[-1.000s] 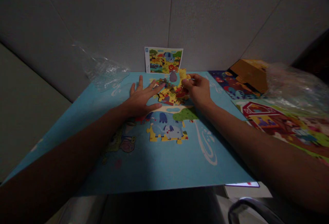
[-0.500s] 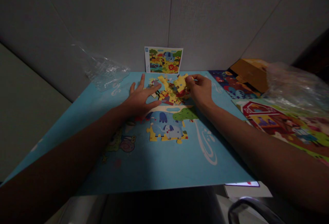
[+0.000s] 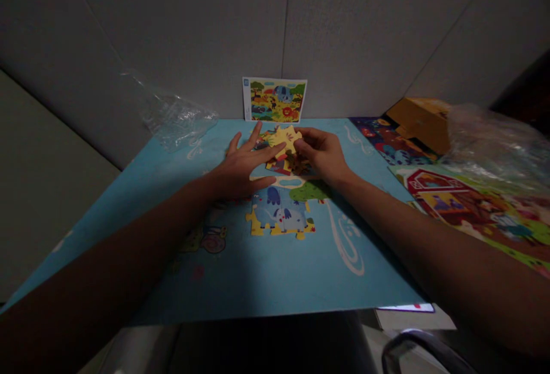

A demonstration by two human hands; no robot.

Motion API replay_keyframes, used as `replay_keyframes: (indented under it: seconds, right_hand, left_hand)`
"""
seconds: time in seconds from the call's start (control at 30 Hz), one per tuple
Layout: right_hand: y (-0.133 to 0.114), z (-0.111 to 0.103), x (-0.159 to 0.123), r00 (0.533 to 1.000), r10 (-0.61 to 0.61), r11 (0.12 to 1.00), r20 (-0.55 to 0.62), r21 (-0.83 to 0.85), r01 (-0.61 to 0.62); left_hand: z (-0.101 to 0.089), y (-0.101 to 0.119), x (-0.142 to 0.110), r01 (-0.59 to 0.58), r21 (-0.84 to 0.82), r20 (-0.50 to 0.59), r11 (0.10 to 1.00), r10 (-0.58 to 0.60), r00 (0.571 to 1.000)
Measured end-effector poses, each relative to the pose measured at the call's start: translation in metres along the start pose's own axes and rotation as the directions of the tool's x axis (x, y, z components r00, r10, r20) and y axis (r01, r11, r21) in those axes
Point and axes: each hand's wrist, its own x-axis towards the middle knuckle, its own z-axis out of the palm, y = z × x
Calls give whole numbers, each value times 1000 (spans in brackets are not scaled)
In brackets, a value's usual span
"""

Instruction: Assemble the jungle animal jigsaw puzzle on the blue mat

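Note:
Between thumb and fingers my right hand [image 3: 323,153] grips a yellow puzzle piece [image 3: 287,137], held over a heap of loose puzzle pieces [image 3: 278,166]. My left hand [image 3: 246,165] is spread at the left of that heap, its fingertips close to the held piece; whether they touch it I cannot tell. Nearer to me lies a joined puzzle section [image 3: 281,213] with blue elephants and a green tree top. Part of its upper left is hidden by my left hand. Behind the heap, a picture card [image 3: 275,100] showing animals leans against the wall.
A blue patterned table top [image 3: 258,282] bears the pieces. Crumpled clear plastic [image 3: 178,122] lies at the back left. To the right are a barn-scene puzzle [image 3: 481,208], a dark blue picture sheet [image 3: 382,139], an orange-brown box [image 3: 416,125] and more clear plastic [image 3: 494,142].
My right hand has moved left, bringing the yellow puzzle piece from the heap's right side to above its middle. My left hand has shifted slightly right, fingers still spread.

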Motion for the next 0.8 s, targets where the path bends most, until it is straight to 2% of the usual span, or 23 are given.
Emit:
replay_keyframes:
  seconds: [0.1, 0.23, 0.3, 0.37, 0.43, 0.53, 0.63, 0.8]
  right_hand:
    - [3, 0, 2, 998, -65, 998, -21, -19, 64]
    - [10, -4, 5, 985, -130, 970, -118, -219, 102]
    - [13, -8, 6, 983, -113, 943, -144, -326, 60]
    - [14, -11, 6, 986, -75, 910, -146, -415, 8]
    - [13, -14, 6, 986, -52, 867, -156, -497, -33]
    - [10, -14, 5, 980, -35, 808, -197, -582, -89]
    - [9, -14, 6, 975, -30, 785, -219, -609, -112]
    - [12, -14, 6, 966, -110, 734, -233, -675, -80]
  left_hand:
    - [0, -2, 0, 58, -3, 0, 998, -58, 998]
    - [0, -5, 2, 214, -9, 11, 977, -214, 977]
    - [-1, -8, 3, 349, -4, -12, 937, -349, 937]
    - [-1, -12, 2, 480, -7, -27, 877, -480, 877]
    - [-2, -16, 2, 565, -26, -24, 825, -565, 824]
    - [-2, -19, 2, 618, -49, -25, 785, -619, 785]
    - [-3, -23, 2, 624, -46, -58, 780, -626, 778]
    - [-1, -36, 1, 640, 7, -111, 768, -636, 764]
